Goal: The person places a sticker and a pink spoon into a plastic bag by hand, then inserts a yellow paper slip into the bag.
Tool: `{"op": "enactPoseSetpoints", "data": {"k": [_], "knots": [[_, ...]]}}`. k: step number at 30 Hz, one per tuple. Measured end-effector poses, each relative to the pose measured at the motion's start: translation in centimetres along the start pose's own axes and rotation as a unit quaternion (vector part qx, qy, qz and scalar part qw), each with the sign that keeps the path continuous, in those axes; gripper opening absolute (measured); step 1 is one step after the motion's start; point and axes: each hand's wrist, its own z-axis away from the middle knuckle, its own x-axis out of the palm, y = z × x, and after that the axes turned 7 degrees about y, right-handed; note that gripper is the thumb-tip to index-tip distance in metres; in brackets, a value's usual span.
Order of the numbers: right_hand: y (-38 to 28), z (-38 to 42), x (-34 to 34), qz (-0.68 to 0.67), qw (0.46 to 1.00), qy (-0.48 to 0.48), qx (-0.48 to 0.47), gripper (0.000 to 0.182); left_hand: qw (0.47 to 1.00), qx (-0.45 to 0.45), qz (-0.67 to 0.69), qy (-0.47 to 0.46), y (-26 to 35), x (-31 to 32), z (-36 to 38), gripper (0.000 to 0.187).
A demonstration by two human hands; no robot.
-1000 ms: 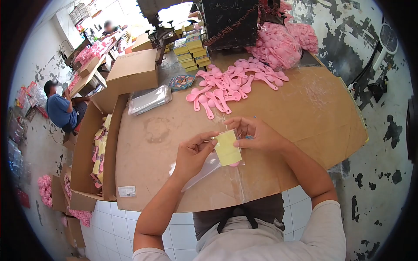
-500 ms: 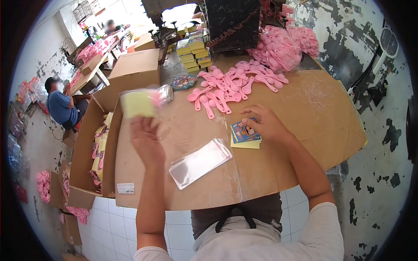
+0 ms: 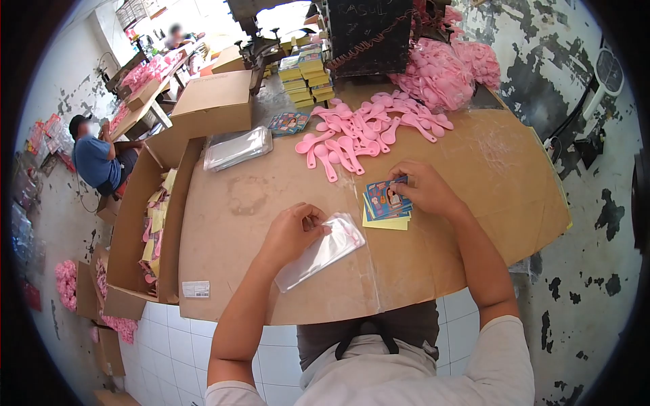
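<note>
My left hand (image 3: 292, 233) is over a small stack of clear plastic bags (image 3: 313, 260), its fingertips pinched at the upper side of the top bag. Fingers and thumb of my right hand (image 3: 426, 189) close on the top printed card (image 3: 388, 198) of a little pile. These cards are blue with a picture, and yellow backs (image 3: 386, 223) show beneath. Beyond both hands lies a loose heap of pink spoons (image 3: 352, 139).
An open carton (image 3: 177, 237) at the left holds packed spoons and yellow cards. More clear bags (image 3: 238, 149) lie at the back left, near stacked cards (image 3: 305, 74). Bagged pink spoons (image 3: 437, 74) sit at the back right. A person (image 3: 98, 155) sits far left.
My left hand has moved from near the carton down to the clear bags and no longer holds the yellow-carded packet. My right hand stays at the card pile, fingers now on the top card.
</note>
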Motion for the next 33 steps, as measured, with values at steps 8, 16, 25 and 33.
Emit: {"op": "enactPoseSetpoints", "data": {"k": [8,16,25,33], "knots": [[-4.1,2.0,3.0,-0.297,0.947,-0.119,0.019,0.014,0.998,-0.008,0.052,0.028,0.0,0.0,0.0,0.018],[-5.1,2.8,5.8,-0.101,0.973,-0.166,-0.128,0.021,0.956,-0.005,0.277,0.093,-1.6,0.4,-1.2,0.02],[-3.6,2.2,4.4,-0.288,0.949,-0.001,0.13,0.024,0.907,-0.037,0.417,0.042,1.3,-1.8,-0.3,0.053],[-4.7,2.2,4.6,-0.249,0.964,0.084,0.042,0.021,0.93,-0.015,0.367,0.005,1.9,1.2,0.4,0.059]]}}
